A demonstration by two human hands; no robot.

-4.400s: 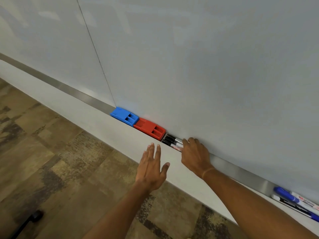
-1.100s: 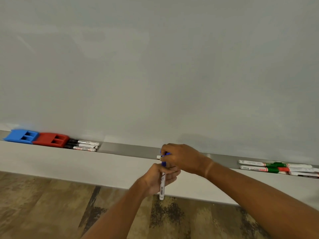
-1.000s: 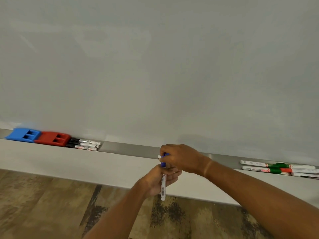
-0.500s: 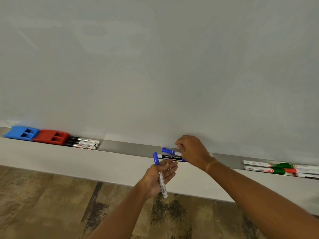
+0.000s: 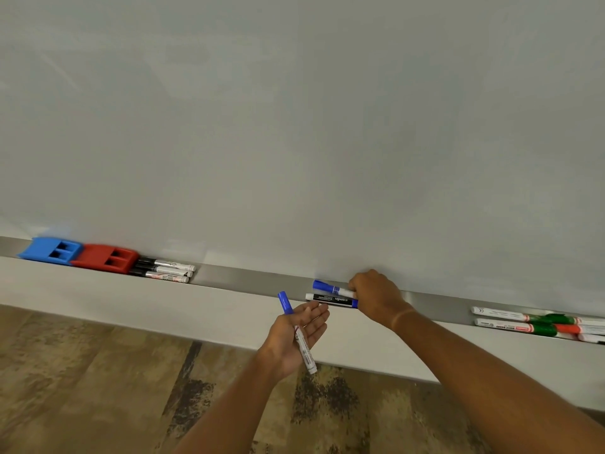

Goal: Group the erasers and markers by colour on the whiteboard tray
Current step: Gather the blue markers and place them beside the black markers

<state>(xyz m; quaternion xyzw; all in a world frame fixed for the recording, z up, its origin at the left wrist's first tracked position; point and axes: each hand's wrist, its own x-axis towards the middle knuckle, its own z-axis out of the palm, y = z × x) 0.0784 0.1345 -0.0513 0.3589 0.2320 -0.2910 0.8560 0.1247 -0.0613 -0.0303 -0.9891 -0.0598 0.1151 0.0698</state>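
A person's two bare forearms reach toward a long brushed-metal whiteboard tray [image 5: 248, 280] that runs along the foot of a large pale whiteboard [image 5: 294, 126].

The left hand [image 5: 296, 334] is held palm up in front of the tray, below its front edge. A blue-capped white marker [image 5: 296, 332] lies across the palm, cap pointing up and away, the white barrel sticking out past the heel of the hand. The fingers are nearly straight; whether the thumb pins the marker cannot be told.

The right hand [image 5: 375, 298] rests at the tray with its fingers curled around the right end of a second blue-capped white marker [image 5: 332, 288], which lies in the tray with its cap to the left. Just in front of it, touching or nearly so, lies a marker with a black label and a blue end [image 5: 332, 300], also in the tray.

At the far left of the tray sits a blue plastic eraser [image 5: 50, 250], touching a red plastic eraser [image 5: 104, 258] on its right. Right beside the red one lies a cluster of three black-capped white markers [image 5: 165, 271].

At the far right of the tray lies a mixed bunch of green-capped and red-capped white markers [image 5: 537, 324], partly cut off by the frame edge.

Below the tray is a white wall ledge [image 5: 131, 309] and a mottled brown floor [image 5: 82, 388]
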